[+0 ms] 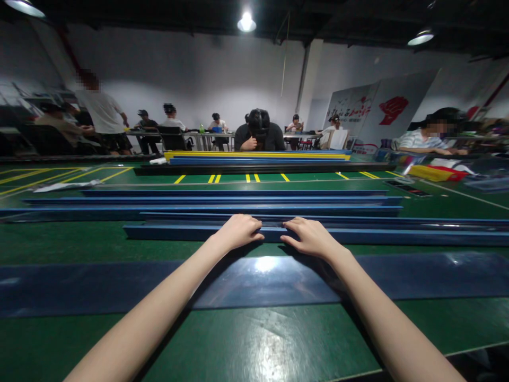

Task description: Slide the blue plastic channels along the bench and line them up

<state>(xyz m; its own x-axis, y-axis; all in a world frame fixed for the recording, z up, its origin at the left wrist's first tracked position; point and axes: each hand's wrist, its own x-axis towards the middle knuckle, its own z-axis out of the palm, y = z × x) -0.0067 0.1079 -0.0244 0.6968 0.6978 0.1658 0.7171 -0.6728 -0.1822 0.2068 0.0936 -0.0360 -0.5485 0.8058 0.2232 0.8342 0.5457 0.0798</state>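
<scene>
A long blue channel-shaped strip lies crosswise before me on the green table. Over its near wall sits my left hand, thumb on the outer face and fingers bent over the top edge into the groove. My right hand holds the same wall a short way to the right, in a like pinch. Between the two hands a short stretch of the strip shows. Nearer to me, beneath my forearms, a flat shiny blue strip lies across the table.
Beyond are more blue channel strips, a black strip and a yellow strip. A dark phone-like device and yellow and red items lie at right. A person sits opposite; others sit farther back.
</scene>
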